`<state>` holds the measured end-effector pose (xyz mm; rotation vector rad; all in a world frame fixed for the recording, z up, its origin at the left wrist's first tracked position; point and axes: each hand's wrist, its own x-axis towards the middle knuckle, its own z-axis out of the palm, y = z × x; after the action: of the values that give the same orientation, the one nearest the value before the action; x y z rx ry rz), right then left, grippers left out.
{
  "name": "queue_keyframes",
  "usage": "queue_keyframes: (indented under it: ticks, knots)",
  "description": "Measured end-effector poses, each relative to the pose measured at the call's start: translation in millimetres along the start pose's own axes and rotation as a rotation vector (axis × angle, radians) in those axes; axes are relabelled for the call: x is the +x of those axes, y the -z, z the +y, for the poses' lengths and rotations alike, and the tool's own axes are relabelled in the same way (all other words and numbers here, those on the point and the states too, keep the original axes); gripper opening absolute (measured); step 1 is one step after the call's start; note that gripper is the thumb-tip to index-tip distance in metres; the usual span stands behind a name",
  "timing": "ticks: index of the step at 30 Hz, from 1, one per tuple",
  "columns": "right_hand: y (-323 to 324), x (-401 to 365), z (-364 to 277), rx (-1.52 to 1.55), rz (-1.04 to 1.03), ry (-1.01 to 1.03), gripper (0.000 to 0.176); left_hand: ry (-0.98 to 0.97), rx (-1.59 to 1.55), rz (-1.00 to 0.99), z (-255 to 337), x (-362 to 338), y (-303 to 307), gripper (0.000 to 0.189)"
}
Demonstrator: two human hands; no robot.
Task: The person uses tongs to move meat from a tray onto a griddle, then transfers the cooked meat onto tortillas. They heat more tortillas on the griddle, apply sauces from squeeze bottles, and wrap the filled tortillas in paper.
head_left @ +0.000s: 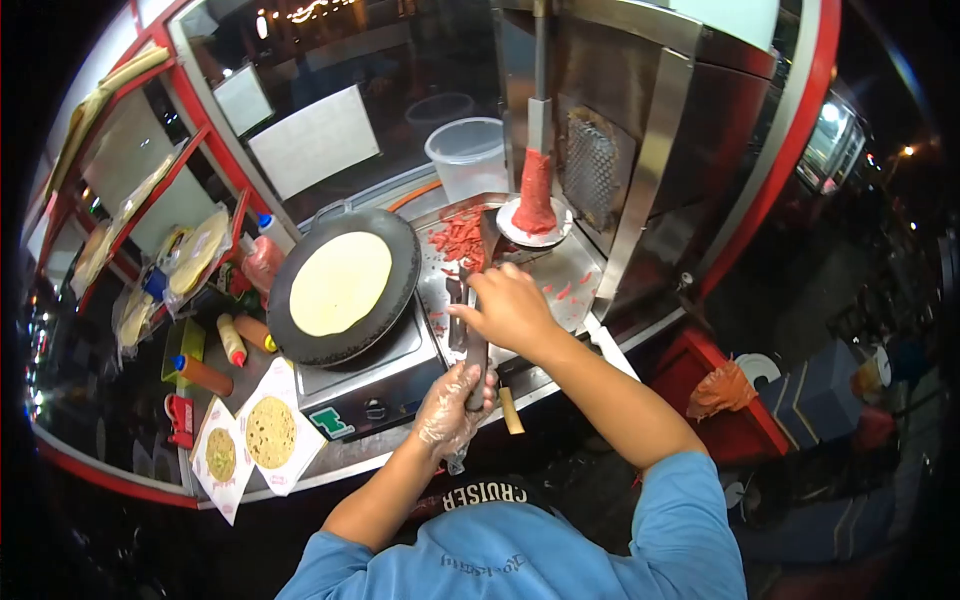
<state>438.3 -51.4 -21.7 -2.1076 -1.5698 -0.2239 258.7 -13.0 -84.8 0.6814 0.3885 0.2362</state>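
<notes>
My left hand (453, 405), in a clear plastic glove, is wrapped round the lower end of a long dark tool (477, 355). My bare right hand (505, 308) is closed near the tool's upper part, over the metal tray (575, 283); what exactly its fingers grip is partly hidden. Just beyond it lies a pile of chopped red meat (460, 238), with a dark blade (490, 238) at its right edge. Upright on the spit stands a narrow cone of red meat (536, 195), above a round white plate (548, 238).
A pale flatbread (340, 283) lies on a round black griddle (388, 325) at left. Two smaller flatbreads (270, 432) (221, 455) rest on white papers. Sauce bottles (205, 375) stand nearby. Behind the tray is a clear bucket (468, 160); the metal grill housing (645, 150) rises at right.
</notes>
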Motion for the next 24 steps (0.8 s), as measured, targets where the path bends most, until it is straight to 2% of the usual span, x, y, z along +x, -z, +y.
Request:
queue_keyframes:
  ticks: [1,2,4,5,8,9,11,13,14,15,16,18,20,21,22,24]
  knots:
    - [-5,19,-12,-0.061,-0.204,-0.041,0.041,-0.001,-0.145,0.004,-3,-1,7,0.013]
    - [-10,31,-22,-0.124,-0.406,-0.082,0.035,-0.048,-0.150,0.040,-4,1,9,0.013]
    - [-20,44,-35,-0.169,-0.471,-0.064,0.030,-0.031,-0.170,-0.052,-8,0,16,0.015]
    - [-24,50,-39,-0.228,-0.535,-0.056,0.025,-0.068,-0.103,-0.030,-13,-2,13,0.017]
    - [-45,55,-44,-0.334,-0.437,-0.035,0.026,-0.075,0.034,-0.027,-21,-13,7,0.024]
    - [-43,53,-45,-0.276,-0.249,-0.042,0.022,-0.097,0.091,0.002,-27,-17,7,0.029]
    - [-14,46,-37,-0.079,-0.076,-0.108,0.017,-0.121,0.176,0.008,-25,-28,6,0.027]
    - [17,16,-18,0.276,0.247,-0.159,0.015,-0.142,0.259,0.022,-16,-39,9,0.028]
    - [31,-3,-12,0.399,0.205,-0.226,0.017,-0.151,0.252,0.019,-11,-46,13,0.028]
    - [16,-18,8,0.482,0.064,-0.363,0.017,-0.178,0.231,0.025,-7,-55,16,0.030]
    - [-5,-23,15,0.475,0.057,-0.358,0.017,-0.203,0.208,0.033,-4,-63,18,0.032]
    - [-50,-36,21,0.408,0.009,-0.267,0.017,-0.286,0.269,0.004,5,-87,21,0.038]
    - [-88,-27,14,0.350,-0.135,-0.386,0.027,-0.311,0.195,0.009,15,-107,23,0.046]
    - [-91,-21,0,0.228,-0.216,-0.456,0.035,-0.353,0.187,0.005,21,-116,24,0.053]
    - [-91,-12,-11,0.136,-0.351,-0.512,0.034,-0.424,0.173,-0.007,24,-122,29,0.053]
    - [-100,-2,-20,0.033,-0.369,-0.544,0.030,-0.543,0.207,0.032,33,-139,43,0.052]
